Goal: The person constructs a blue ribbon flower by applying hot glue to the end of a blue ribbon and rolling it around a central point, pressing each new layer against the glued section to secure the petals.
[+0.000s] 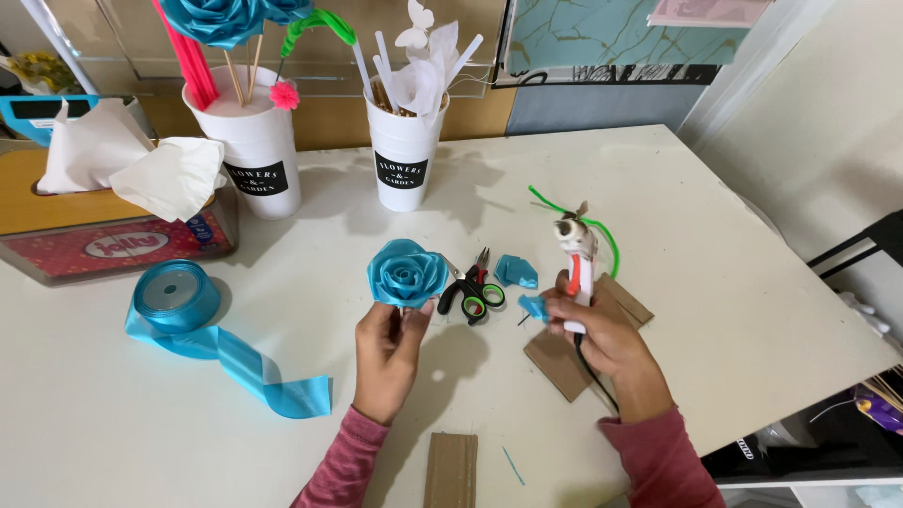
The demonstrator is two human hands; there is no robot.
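Turquoise ribbon rose, white-and-orange glue gun, green-and-black scissors, brown cardboard, white table.

Red tissue box, black cup labels

Bare table lies open on the right; scissors and ribbon scraps crowd the middle.

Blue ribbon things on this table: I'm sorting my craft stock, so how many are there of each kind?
Finished ribbon rose, held in the left hand: 1
Ribbon spool with loose tail: 1
Small cut ribbon pieces, one by the right hand holding the glue gun: 2
Total: 4
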